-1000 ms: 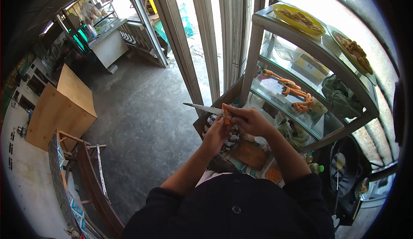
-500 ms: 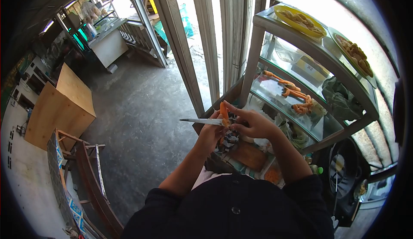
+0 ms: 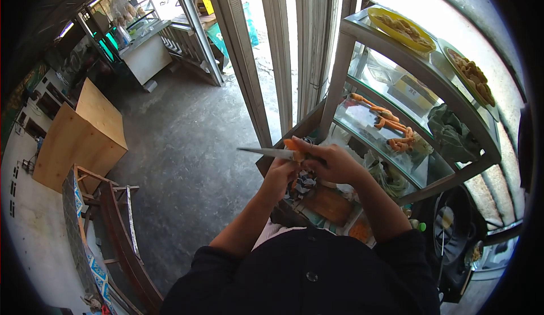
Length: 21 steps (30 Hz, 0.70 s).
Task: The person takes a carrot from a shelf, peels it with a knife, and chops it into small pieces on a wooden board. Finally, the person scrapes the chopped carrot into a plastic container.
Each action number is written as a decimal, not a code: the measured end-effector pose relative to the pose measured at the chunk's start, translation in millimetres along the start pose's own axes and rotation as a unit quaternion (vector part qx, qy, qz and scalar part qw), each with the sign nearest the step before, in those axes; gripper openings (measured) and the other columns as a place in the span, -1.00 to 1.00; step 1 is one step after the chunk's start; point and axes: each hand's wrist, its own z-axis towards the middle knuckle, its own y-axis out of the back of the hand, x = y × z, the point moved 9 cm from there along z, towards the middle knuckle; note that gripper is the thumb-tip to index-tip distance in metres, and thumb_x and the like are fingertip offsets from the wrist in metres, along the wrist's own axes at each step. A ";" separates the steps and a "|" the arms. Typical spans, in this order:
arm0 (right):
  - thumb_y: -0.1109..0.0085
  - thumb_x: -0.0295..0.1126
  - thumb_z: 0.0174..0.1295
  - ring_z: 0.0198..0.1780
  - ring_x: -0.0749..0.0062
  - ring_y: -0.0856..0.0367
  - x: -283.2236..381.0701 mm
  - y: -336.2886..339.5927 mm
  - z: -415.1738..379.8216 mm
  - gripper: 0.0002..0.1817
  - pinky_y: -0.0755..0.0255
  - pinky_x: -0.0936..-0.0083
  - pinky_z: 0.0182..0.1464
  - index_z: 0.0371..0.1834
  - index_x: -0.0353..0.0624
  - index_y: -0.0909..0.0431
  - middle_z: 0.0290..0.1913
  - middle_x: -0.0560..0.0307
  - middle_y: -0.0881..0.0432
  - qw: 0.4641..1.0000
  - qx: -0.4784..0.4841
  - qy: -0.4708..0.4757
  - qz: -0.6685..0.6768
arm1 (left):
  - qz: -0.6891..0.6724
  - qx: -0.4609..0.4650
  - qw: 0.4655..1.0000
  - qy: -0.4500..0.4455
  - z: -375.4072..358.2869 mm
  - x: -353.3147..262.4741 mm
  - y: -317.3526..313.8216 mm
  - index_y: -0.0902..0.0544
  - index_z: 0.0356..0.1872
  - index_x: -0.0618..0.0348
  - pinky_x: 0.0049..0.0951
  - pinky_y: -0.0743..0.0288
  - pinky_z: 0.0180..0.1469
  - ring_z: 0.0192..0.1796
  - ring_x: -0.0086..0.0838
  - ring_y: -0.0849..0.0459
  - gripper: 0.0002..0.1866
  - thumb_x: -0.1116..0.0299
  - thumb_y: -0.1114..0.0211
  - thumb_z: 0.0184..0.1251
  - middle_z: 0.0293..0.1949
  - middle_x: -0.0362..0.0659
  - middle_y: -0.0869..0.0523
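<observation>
Right hand (image 3: 334, 165): grip closed on the handle of a knife (image 3: 265, 152). The blade extends to the left, past the left hand, with its tip over the concrete floor (image 3: 187, 128). Left hand (image 3: 280, 174): grip closed around the lower end of a carrot (image 3: 290, 144). The carrot is located between the hands, at the base of the blade; blur hides the exact contact. Right index finger: extended close to the carrot's upper end. Below the hands: a crumpled plastic bag (image 3: 305, 184), a brown wooden board (image 3: 328, 204) and, beside it, orange shreds (image 3: 359, 231). Right side: a glass display case (image 3: 391, 44) containing orange food pieces (image 3: 391, 123) and leafy greens (image 3: 450, 131); a yellow plate (image 3: 396, 35) rests on top. Near its lower end: a black wok (image 3: 462, 207).
</observation>
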 end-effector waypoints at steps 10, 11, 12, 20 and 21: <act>-0.15 -0.39 0.25 -0.49 0.14 -0.63 13.4 4.7 -3.6 -0.32 -0.46 0.35 -0.29 0.49 0.11 -0.24 -0.45 -0.08 -0.63 0.995 -0.075 0.054 0.048 | 0.082 -0.011 0.995 -0.060 1.8 -9.1 0.5 -0.51 -0.03 0.11 -0.69 -0.39 -0.35 -0.38 -0.72 -0.52 -0.60 -0.01 0.09 0.59 -0.34 -0.31 -0.57; -0.16 -0.45 0.22 -0.47 0.17 -0.63 19.0 5.6 -4.4 -0.30 -0.45 0.38 -0.28 0.49 -0.03 -0.24 -0.44 -0.09 -0.62 0.991 -0.086 0.077 0.065 | 0.110 -0.013 0.988 -0.104 1.6 -15.7 -0.4 -0.50 -0.09 0.12 -0.74 -0.44 -0.35 -0.38 -0.74 -0.53 -0.58 -0.04 0.11 0.59 -0.38 -0.33 -0.54; -0.16 -0.45 0.22 -0.47 0.17 -0.63 22.4 7.2 -4.7 -0.30 -0.45 0.38 -0.28 0.49 -0.03 -0.24 -0.44 -0.09 -0.62 0.991 -0.086 0.076 0.065 | 0.109 -0.012 0.989 -0.104 2.4 -15.3 0.1 -0.50 -0.09 0.12 -0.74 -0.44 -0.35 -0.38 -0.74 -0.53 -0.58 -0.04 0.11 0.59 -0.38 -0.33 -0.54; -0.20 -0.22 0.27 -0.52 0.11 -0.58 29.7 6.0 -6.6 -0.12 -0.39 0.34 -0.34 0.59 0.01 0.08 -0.51 -0.05 -0.56 0.998 -0.027 0.037 0.047 | 0.032 0.012 0.991 -0.133 8.0 -11.9 -5.1 -0.52 -0.17 0.07 -0.72 -0.45 -0.43 -0.40 -0.75 -0.52 -0.53 -0.14 0.10 0.54 -0.36 -0.35 -0.52; -0.20 -0.22 0.27 -0.52 0.11 -0.58 30.5 6.9 -7.4 -0.12 -0.39 0.34 -0.34 0.59 0.01 0.08 -0.51 -0.05 -0.56 0.998 -0.028 0.036 0.047 | 0.032 0.013 0.991 -0.132 6.5 -13.4 -7.5 -0.52 -0.17 0.07 -0.72 -0.45 -0.43 -0.40 -0.75 -0.52 -0.53 -0.14 0.10 0.54 -0.36 -0.35 -0.52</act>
